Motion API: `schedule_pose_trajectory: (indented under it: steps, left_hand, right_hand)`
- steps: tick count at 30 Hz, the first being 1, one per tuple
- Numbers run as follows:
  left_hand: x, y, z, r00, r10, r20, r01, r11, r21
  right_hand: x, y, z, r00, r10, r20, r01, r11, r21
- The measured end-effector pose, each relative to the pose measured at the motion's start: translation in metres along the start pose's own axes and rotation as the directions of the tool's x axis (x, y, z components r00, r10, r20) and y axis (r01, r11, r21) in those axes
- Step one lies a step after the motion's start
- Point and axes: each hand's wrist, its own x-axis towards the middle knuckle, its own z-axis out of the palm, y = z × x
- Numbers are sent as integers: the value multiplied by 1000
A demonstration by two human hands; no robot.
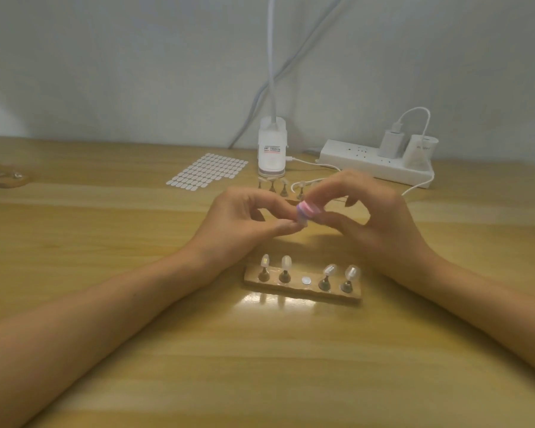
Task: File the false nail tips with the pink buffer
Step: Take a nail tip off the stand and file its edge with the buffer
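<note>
left hand (247, 217) pinches nail tip (302, 223) | right hand (374, 211) pinches pink buffer (309, 209)

table (260, 350): glossy wood | holder block (300, 288): wood | power strip (374, 168): smooth white plastic | nail tips (286, 261): translucent, shiny

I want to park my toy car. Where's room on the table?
Bare wood: nearest you, before the wooden nail-tip stand, and left, before the sheet of white oval stickers. It's crowded at the back: white lamp base, white power strip.
</note>
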Motion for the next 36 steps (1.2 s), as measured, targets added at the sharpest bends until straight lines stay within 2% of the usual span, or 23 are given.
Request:
schedule_pose_trajectory:
  steps: [2,3,6,9,12,14,16,19,21,23,26,30,33,36]
  left_hand:
    - [0,0,0,1000,-8,-4,8,1000,-24]
    - [0,1,0,1000,-9,-1,9,1000,-29]
    - [0,0,-1,1000,-11,-3,10,1000,-27]
    - [0,1,0,999,-32,-11,32,999,-30]
    - [0,1,0,998,-58,-2,58,998,-19]
    - [0,0,-1,997,-76,-5,75,997,-26]
    - [0,0,0,997,-83,2,83,996,-42]
    - [-1,1,0,997,-77,18,78,996,-34]
    - [-1,0,-1,997,-82,8,82,996,-35]
    - [-2,1,0,997,-73,14,73,996,-43]
    - [-2,2,0,998,-66,12,67,997,-45]
    - [-2,3,-1,998,-61,30,62,998,-25]
    - [-1,3,-1,998,-60,29,61,998,-15]
    - [0,2,-1,998,-62,-11,62,998,-2]
  right_hand:
    - [0,-1,-2,998,36,-48,-36,999,17]
    - [0,-3,-2,998,3,-59,-3,1000,8]
    - [-1,-4,1,995,-96,33,98,994,-47]
    - [0,0,-4,999,-46,-3,45,996,-74]
    - [-2,-2,-2,991,-132,8,132,988,-85]
    - [-2,0,-1,993,-109,46,113,989,-90]
    - [-1,2,-5,997,-74,9,74,993,-95]
    - [-2,2,-5,992,-122,19,124,989,-84]
    - [-2,1,-4,995,-94,45,98,991,-88]
    - [-2,2,-6,997,-76,4,76,992,-100]
    - [-3,0,-4,989,-145,38,148,981,-125]
    - [-2,1,-7,994,-106,2,105,986,-126]
    - [-3,-1,-5,983,-177,44,182,970,-159]
    - [-3,2,-7,992,-127,11,127,975,-183]
